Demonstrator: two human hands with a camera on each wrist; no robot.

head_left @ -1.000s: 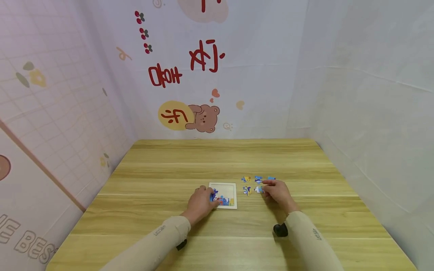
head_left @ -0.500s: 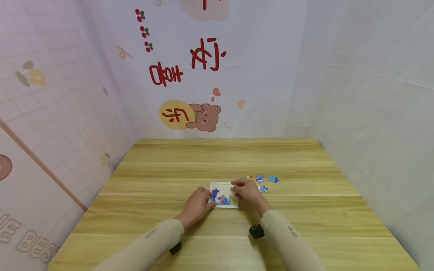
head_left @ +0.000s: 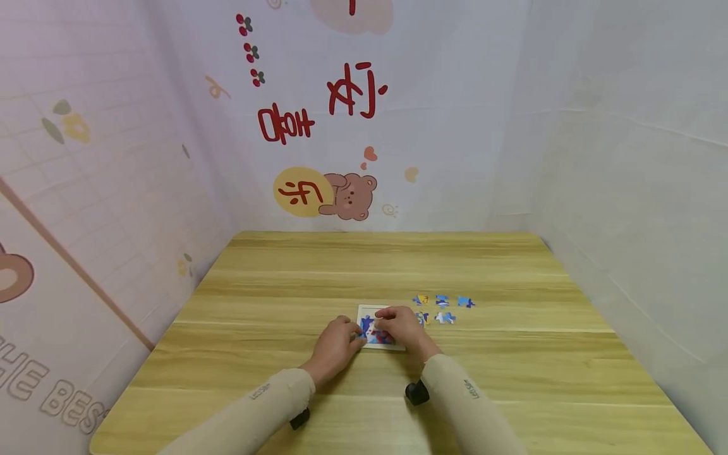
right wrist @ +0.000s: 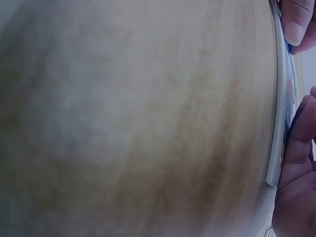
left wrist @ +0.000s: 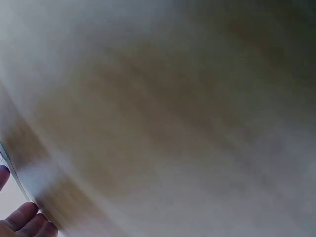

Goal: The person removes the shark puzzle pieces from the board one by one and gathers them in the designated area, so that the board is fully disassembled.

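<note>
A square white puzzle frame (head_left: 368, 307) lies on the table, its lower part filled with blue, red and white jigsaw pieces. My left hand (head_left: 335, 346) holds the frame's left side, the thumb near the lower left corner. In the right wrist view the left hand's thumb (right wrist: 294, 32) lies at the frame's rim. Over the frame's right half, my right hand (head_left: 402, 327) pinches a whitish puzzle piece (head_left: 372, 328) low over the picture, fingertips bent down. That hand hides the frame's right part. In the left wrist view only some fingertips (left wrist: 29, 219) show beside the frame edge.
To the right of the frame lie several loose puzzle pieces in two rows, among them a blue piece (head_left: 466, 302) and a white and blue piece (head_left: 445, 318). The wood-grain table (head_left: 284, 272) meets printed cloth walls (head_left: 443, 126) at the back and sides.
My right hand has moved left from the loose pieces to over the frame, carrying a puzzle piece. The left hand stays at the frame's left side. The head view has shifted slightly.
</note>
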